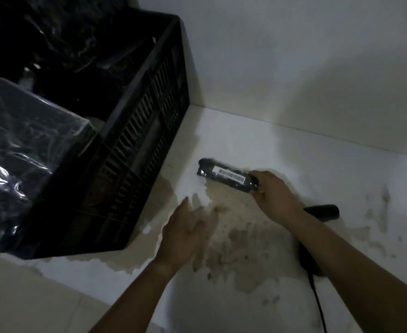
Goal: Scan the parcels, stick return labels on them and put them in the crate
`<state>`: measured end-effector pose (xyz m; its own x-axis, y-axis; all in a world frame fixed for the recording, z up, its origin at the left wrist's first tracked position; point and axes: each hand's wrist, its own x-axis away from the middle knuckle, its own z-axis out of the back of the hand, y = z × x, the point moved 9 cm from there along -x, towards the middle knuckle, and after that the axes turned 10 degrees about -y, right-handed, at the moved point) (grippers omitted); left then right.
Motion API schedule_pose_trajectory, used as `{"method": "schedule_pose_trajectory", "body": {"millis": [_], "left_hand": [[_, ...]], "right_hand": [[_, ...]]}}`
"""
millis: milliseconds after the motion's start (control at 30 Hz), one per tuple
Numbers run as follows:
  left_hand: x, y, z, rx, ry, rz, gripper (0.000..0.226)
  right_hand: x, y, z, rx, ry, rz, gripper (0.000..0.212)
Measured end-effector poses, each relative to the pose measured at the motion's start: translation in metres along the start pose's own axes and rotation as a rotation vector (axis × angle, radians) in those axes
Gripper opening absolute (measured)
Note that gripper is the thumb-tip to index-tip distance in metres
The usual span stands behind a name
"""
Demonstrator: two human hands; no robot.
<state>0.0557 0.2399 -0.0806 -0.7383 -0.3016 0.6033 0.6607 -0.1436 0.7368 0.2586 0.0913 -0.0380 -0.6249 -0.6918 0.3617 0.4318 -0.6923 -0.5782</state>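
The right hand (pixel 273 195) sat right of the frame's centre, its fingers (pixel 257 189) curled round the near end of a small dark parcel (pixel 218 173). The thumb lay on the top face and the other fingers wrapped beneath, a firm grip. The parcel was long and narrow, wrapped in clear film, with a white barcode label (pixel 230 174) along its top. Its far end pointed toward the upper left, close to the table (pixel 293 145); whether it touched the surface could not be told. The right forearm ran in from the lower right corner, crossing over a black scanner (pixel 323 212) whose cable (pixel 317 306) trailed down to the bottom edge.

The left hand (pixel 185 236) hovered below centre, blurred, fingers (pixel 184 207) spread loosely and holding nothing, palm turned toward the parcel. Its forearm rose from the bottom edge.

A black slatted crate (pixel 144 131) filled the upper left, standing on the table beside a pale wall (pixel 293 56). Dark bagged parcels (pixel 77 44) lay inside it, and one large shiny bag (pixel 17 152) overhung its near left corner. The tabletop showed worn brown patches (pixel 240 241) beneath both hands.
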Motion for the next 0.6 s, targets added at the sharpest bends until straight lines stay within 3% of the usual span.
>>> {"method": "schedule_pose_trajectory", "body": {"millis": [100,167,233,300,400,500,600], "left_hand": [[-0.016,0.003,0.001,0.499,0.026,0.125,0.090],[-0.018,0.014,-0.012,0.585,-0.079,0.121,0.053],[-0.012,0.022,-0.023,0.480,-0.134,0.102,0.029],[-0.006,0.023,-0.029,0.386,-0.099,0.065,0.028],[0.000,0.024,-0.039,0.424,0.004,0.032,0.026],[0.000,0.013,-0.057,0.635,-0.007,0.118,0.021],[0.001,0.003,-0.070,0.766,-0.008,0.169,0.028]], "right_hand": [[0.058,-0.010,0.001,-0.024,-0.075,0.112,0.040],[0.085,-0.005,-0.006,-0.076,-0.127,0.118,0.042],[0.102,0.011,-0.009,-0.057,-0.092,0.085,0.044],[0.118,0.033,-0.001,-0.029,0.085,-0.002,0.049],[0.153,0.076,0.013,-0.037,0.383,-0.305,0.063],[0.157,0.106,-0.009,-0.137,0.297,-0.503,0.083],[0.148,0.119,-0.014,-0.216,0.249,-0.505,0.074]]}}
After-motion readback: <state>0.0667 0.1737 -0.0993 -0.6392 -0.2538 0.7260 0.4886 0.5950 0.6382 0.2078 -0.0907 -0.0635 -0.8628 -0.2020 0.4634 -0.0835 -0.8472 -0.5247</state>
